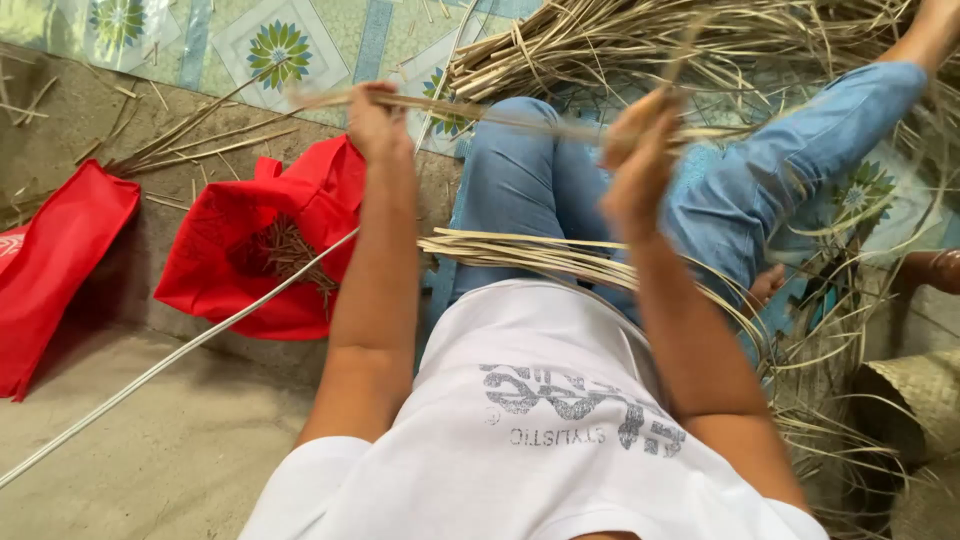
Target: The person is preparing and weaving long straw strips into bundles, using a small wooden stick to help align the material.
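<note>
Holding a long dried strip (pixel 500 115) stretched between both hands, we are pinching one end in the left hand (pixel 375 120) and the other in the right hand (pixel 640 150). Below our grip, a bundle of strips (pixel 540 255) is lying across our lap; beyond it, a large pile (pixel 640 40) is waiting, so much seems left.

Straw tan, red, denim blue
Tan strips (pixel 560 125); red bags (pixel 240 250); blue jeans (pixel 520 190); white shirt (pixel 520 440); floral-patterned blue-green mat (pixel 280 45).
</note>
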